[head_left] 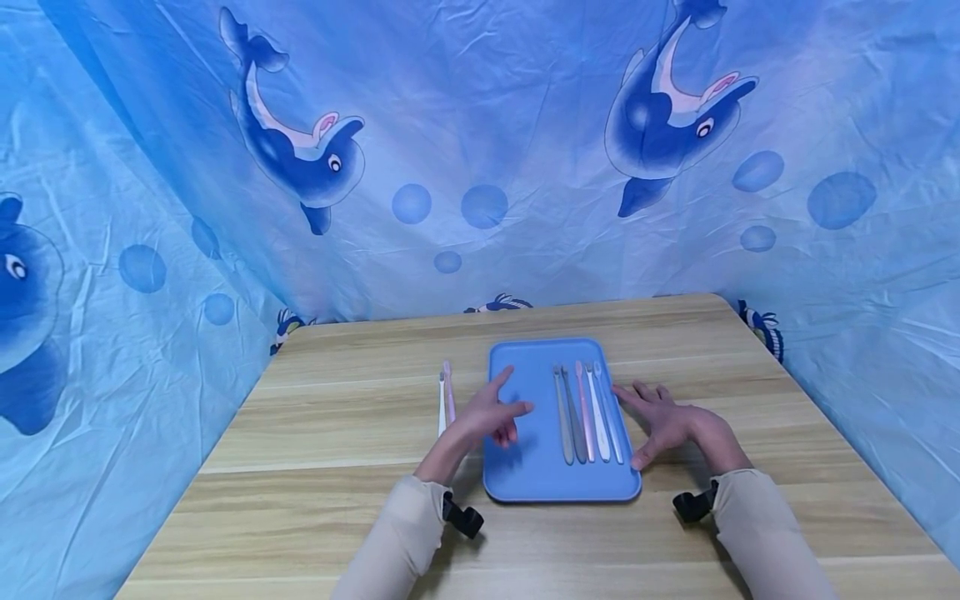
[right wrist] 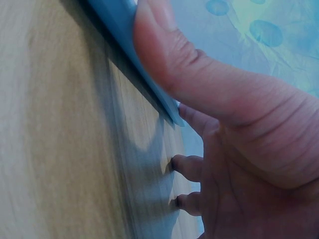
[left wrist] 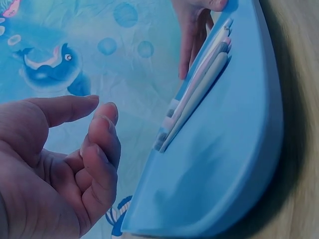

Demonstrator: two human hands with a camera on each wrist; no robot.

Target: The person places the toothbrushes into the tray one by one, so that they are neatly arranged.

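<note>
A blue tray [head_left: 525,479] lies on the table with several toothbrushes [head_left: 600,425] side by side on its right half, grey, pink and white. My left hand [head_left: 487,412] hovers over the tray's left part and holds nothing. Its index finger and thumb stretch out while the other fingers bend loosely, as the left wrist view shows. At the tray's right edge, my right hand [head_left: 667,421] is spread, its thumb [right wrist: 169,55] touching the rim. Left of the tray lie a white toothbrush [head_left: 442,408] and a pink toothbrush [head_left: 449,392], their lower ends partly hidden by my left hand.
The wooden table [head_left: 315,500] extends around the tray on all sides. A blue curtain [head_left: 420,100] with dolphin prints hangs behind the table and along both sides. Black wrist mounts [head_left: 462,517] sit on both wrists.
</note>
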